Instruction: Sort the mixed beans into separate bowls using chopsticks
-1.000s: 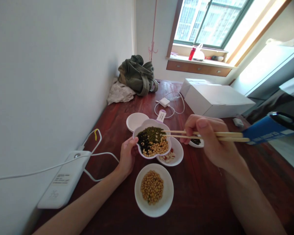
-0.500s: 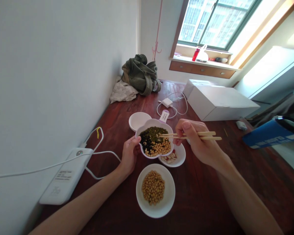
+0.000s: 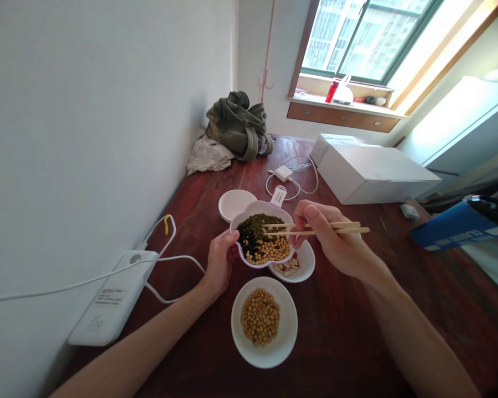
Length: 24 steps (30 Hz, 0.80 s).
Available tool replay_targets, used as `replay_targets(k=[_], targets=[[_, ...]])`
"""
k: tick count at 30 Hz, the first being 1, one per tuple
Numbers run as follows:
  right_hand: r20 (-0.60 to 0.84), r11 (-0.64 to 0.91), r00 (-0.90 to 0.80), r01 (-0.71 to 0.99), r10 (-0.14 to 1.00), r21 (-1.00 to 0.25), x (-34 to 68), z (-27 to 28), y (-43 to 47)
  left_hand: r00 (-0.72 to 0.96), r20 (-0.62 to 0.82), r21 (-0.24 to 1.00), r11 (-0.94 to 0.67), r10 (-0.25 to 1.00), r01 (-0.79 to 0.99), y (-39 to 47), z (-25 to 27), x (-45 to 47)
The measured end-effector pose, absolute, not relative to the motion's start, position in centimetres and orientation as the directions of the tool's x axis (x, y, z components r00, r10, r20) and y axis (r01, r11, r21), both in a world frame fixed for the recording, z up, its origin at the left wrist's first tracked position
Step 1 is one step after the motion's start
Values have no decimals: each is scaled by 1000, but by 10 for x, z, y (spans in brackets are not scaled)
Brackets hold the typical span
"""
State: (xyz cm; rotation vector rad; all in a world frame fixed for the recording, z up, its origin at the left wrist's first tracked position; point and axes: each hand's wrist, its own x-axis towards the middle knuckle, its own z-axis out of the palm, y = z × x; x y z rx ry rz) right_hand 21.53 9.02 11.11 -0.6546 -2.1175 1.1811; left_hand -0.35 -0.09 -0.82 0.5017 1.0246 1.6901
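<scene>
My left hand (image 3: 221,260) grips the left rim of a scalloped white bowl (image 3: 291,255) with a handle at its far side. Inside lie green beans (image 3: 255,224), black beans (image 3: 248,243) and yellow soybeans (image 3: 274,251). A pair of wooden chopsticks (image 3: 340,228) is in my right hand (image 3: 323,232), with the tips spread apart over the green beans. Just beyond the scalloped bowl is a white bowl (image 3: 231,200), partly covered by it. A bowl with red and white pieces (image 3: 305,268) is partly hidden underneath. Nearest me stands a bowl of soybeans (image 3: 260,318).
A white power strip (image 3: 116,298) with cables lies at the left by the wall. Farther back are a green bag (image 3: 238,127), a charger with a coiled cable (image 3: 283,173) and a large white box (image 3: 373,171). A blue container (image 3: 456,226) is at the right.
The chopsticks have shifted slightly left over the scalloped bowl, and their tips have spread wider. My left hand and the bowls stay nearly where they were.
</scene>
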Motion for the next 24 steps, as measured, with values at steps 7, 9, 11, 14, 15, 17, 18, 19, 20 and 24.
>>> replay_targets(k=[7, 9, 11, 14, 15, 17, 18, 19, 20, 24], targets=[[338, 557, -672, 134, 659, -819, 217, 118, 85, -357, -143, 826, -87, 923, -557, -1, -7, -3], [348, 573, -674, 138, 652, -808, 218, 119, 84, -356, -144, 823, -88, 923, -561, -2, -6, -3], [343, 563, -668, 138, 660, -815, 218, 120, 82, -359, -149, 821, -87, 921, -564, -2, -6, -2], [339, 559, -661, 148, 669, -816, 218, 120, 82, -359, -151, 820, -86, 921, -566, -2, -5, -2], [339, 564, -662, 153, 669, -812, 218, 120, 82, -360, -150, 820, -88, 921, -566, -1, -5, -2], [340, 568, -660, 160, 669, -808, 217, 119, 83, -364, -146, 820, -93, 920, -564, -1, -6, -3], [340, 566, -657, 162, 673, -808, 216, 119, 83, -366, -144, 821, -96, 919, -564, -1, -6, -3], [340, 565, -652, 164, 677, -809, 216, 118, 83, -368, -144, 820, -97, 919, -564, -1, -6, -3], [342, 562, -645, 166, 683, -810, 215, 118, 83, -370, -145, 820, -98, 918, -564, -1, -6, -3], [361, 559, -625, 147, 692, -816, 214, 116, 83, -372, -152, 821, -93, 916, -564, -2, -6, -2]])
